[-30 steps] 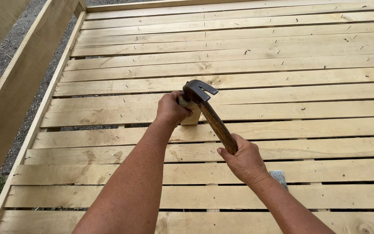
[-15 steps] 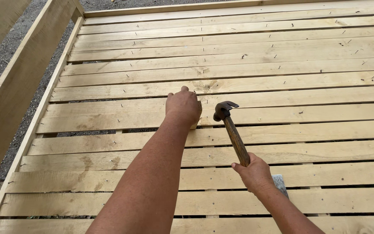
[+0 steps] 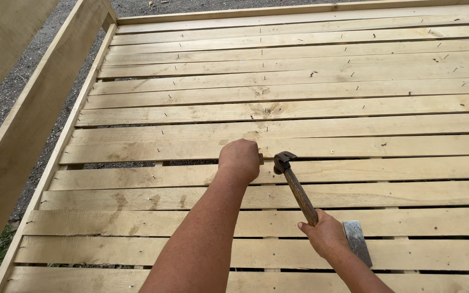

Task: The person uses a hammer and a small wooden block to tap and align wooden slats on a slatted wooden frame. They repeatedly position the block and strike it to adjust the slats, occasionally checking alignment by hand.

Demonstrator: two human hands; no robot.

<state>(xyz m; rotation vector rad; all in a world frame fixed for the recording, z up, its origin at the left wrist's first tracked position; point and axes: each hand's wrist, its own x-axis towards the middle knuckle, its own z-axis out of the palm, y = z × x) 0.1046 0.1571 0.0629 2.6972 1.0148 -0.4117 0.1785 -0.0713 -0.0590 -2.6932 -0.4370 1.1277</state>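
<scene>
While both forearms reach out from the bottom edge, the right hand (image 3: 327, 234) is wrapped tight around the low end of one hammer (image 3: 295, 187), its fingers curled under and out of sight. Just beyond its knuckles a grey metal blade (image 3: 358, 241) lies on the boards, partly covered by the wrist. Past the hammer head, the left hand (image 3: 240, 159) sits fisted on the slats (image 3: 354, 146); a small wooden bit peeks from its fingers, too hidden to name. Farther off, many small nails dot the slats. One side rail (image 3: 33, 119) runs off frame.
</scene>
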